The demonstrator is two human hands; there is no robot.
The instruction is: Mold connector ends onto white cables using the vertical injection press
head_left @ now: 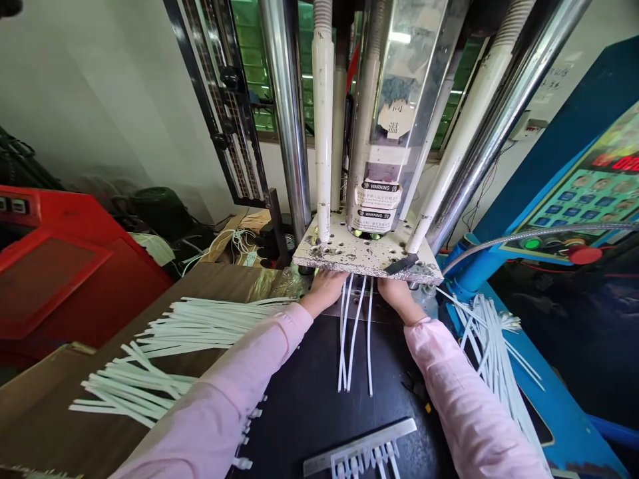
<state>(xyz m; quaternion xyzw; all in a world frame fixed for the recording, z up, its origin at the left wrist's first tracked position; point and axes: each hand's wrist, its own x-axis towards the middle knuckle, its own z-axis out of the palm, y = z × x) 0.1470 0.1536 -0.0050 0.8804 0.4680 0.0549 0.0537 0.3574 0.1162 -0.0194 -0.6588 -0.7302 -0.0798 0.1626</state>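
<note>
Both my hands reach in beneath the pale, perforated plate (327, 256) of a press. My left hand (325, 290) is at the left front edge, its fingers hidden under the plate. On the other side, my right hand (397, 296) also goes under it, and its fingers are out of sight too. Between the hands, several thin white cables (355, 332) stick out toward me over the black table. Whether either hand grips anything does not show. Nearer to me lies a metal comb-like bar (362, 447) with white cable ends in its slots.
Bundles of white cables lie on the brown board (219, 283) at left and on the blue machine bed (569, 412) at right. Steel columns (287, 113) and white rods flank the press. A control panel (579, 206) with a red button stands right; a red machine (64, 266) stands left.
</note>
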